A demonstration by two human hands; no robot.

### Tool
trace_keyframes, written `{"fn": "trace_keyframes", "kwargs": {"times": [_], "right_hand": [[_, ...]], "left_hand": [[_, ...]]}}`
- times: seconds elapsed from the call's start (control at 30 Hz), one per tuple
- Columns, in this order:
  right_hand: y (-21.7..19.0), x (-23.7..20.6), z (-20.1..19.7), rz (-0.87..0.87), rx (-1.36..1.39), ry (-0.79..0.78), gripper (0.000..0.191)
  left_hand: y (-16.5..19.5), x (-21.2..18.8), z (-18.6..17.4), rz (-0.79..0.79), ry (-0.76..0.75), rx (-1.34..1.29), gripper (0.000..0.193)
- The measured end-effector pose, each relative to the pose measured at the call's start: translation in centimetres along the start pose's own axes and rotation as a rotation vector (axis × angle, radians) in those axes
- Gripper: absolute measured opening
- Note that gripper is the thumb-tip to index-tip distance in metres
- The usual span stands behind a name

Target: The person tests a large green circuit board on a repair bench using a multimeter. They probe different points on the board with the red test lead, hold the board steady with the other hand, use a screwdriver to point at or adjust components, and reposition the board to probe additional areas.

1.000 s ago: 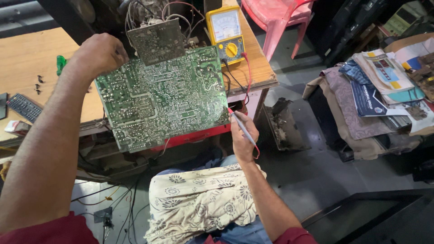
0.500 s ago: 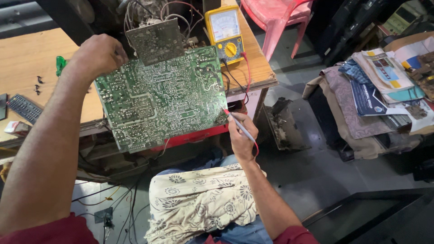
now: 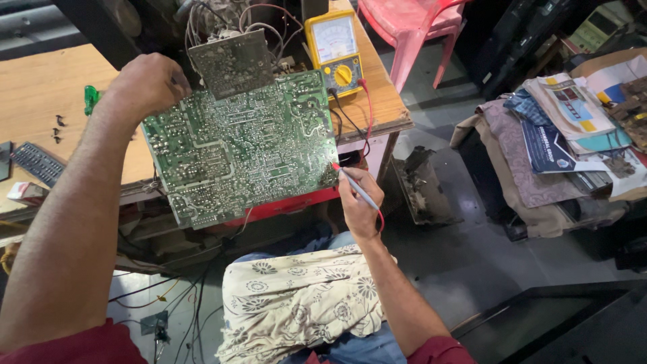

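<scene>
Workbench of pale wood [image 3: 40,87] at ten o'clock; my left hand [image 3: 149,82] grips the green circuit board [image 3: 242,145] propped against it. My right hand [image 3: 360,199] pinches a red probe [image 3: 354,185] at the board's four o'clock edge. Yellow multimeter [image 3: 335,42] at twelve, grey floor [image 3: 472,263] beyond.

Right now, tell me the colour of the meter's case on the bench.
Yellow: the meter has a yellow case with a pale dial face, seen clearly in the head view, behind the circuit board.

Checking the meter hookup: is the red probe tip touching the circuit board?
Yes, the right hand holds the red probe with its tip on the circuit board edge.
</scene>
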State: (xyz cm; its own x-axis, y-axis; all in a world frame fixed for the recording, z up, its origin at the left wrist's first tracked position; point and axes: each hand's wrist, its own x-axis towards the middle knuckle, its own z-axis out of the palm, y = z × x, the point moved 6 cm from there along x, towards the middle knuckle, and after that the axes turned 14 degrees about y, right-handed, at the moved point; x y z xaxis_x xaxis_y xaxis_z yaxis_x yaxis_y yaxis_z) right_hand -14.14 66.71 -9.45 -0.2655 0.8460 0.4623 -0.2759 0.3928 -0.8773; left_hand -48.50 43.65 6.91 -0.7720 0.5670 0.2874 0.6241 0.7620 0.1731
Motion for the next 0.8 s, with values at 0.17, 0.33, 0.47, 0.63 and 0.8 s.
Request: {"fn": "trace_keyframes", "kwargs": {"times": [0.17,0.33,0.47,0.63,0.8], "right_hand": [[0.0,0.1,0.0,0.007,-0.022,-0.003,0.013],[-0.3,0.1,-0.1,-0.006,-0.019,0.002,0.012],[-0.7,0.2,-0.1,-0.044,-0.046,-0.011,0.011],[-1.5,0.0,0.0,-0.079,-0.061,-0.016,0.011],[-2.4,0.1,0.4,-0.170,-0.066,-0.029,0.013]], "left_hand": [[0.2,0.1,-0.1,0.055,0.022,-0.010,0.021],[0.4,0.1,-0.1,0.066,0.028,-0.024,0.024],[0.4,0.2,-0.1,0.073,0.030,-0.031,0.024],[0.4,0.1,-0.1,0.072,0.043,-0.009,0.024],[0.5,0.7,-0.1,0.071,0.032,-0.019,0.022]]}}
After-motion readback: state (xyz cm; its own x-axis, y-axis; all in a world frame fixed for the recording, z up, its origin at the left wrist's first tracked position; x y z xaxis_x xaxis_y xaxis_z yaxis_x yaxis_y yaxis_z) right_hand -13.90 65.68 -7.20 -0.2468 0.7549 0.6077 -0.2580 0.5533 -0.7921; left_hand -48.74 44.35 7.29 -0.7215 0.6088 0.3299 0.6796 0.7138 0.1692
